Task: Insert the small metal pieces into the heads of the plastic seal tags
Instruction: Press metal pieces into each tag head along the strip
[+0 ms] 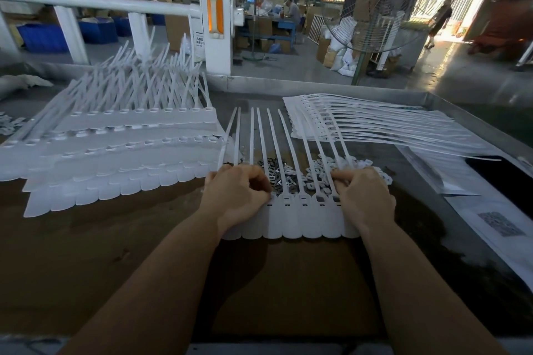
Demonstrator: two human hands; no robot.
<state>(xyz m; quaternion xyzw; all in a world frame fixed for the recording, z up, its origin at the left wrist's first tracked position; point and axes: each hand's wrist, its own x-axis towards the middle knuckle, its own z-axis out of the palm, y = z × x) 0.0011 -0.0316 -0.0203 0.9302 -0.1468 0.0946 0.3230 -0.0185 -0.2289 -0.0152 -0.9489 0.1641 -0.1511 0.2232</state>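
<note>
A joined strip of white plastic seal tags point(300, 222) lies flat in front of me, its long tails pointing away. My left hand point(236, 196) rests on the strip's left end with its fingers curled at a tag head; whatever it pinches is hidden. My right hand point(363, 196) sits on the right end, fingers curled down over the tag heads. Between my hands, under the tails, lies a heap of small metal pieces point(277, 176) beside a heap of small white plastic pieces point(323, 173).
Stacked strips of tags point(115, 153) fill the left of the table. Another stack point(360, 121) lies at the back right. Printed papers point(490, 219) and a dark phone point(501, 176) lie on the right. A raised metal rim point(288, 86) bounds the table's far side.
</note>
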